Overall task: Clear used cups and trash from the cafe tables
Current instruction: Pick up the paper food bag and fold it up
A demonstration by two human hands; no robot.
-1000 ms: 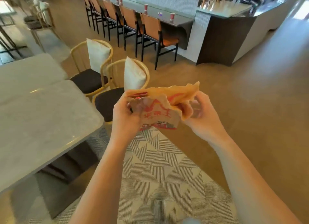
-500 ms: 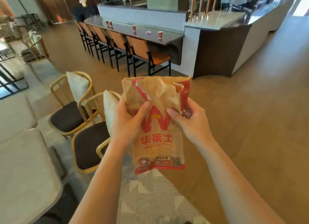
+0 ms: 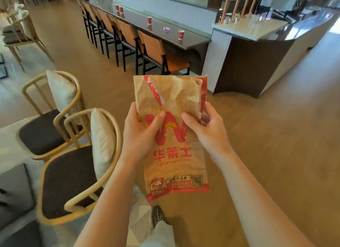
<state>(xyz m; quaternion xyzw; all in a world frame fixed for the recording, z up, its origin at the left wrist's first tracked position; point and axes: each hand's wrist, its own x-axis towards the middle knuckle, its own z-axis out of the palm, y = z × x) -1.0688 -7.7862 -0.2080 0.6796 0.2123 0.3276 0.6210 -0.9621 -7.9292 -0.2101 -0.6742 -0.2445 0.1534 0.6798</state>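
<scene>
The crumpled brown paper bag [image 3: 173, 164] carries a large red W with a small yellow crest, red characters beneath it, red stripes down its torn top, and a red bottom band with a black-and-white square code. The dark glossy counter [image 3: 160, 36] bears red paper cups [image 3: 181, 34] and a small purple scrap [image 3: 166, 29], behind orange-backed chairs on black frames [image 3: 152, 44]. The curved tan wooden armchairs [image 3: 70, 178] have dark brown seats and cream cushions [image 3: 101, 141], the smooth floor [image 3: 276, 145] is ochre, and the woven rug [image 3: 140, 215] shows grey and white triangles filled with fine stripes.
</scene>
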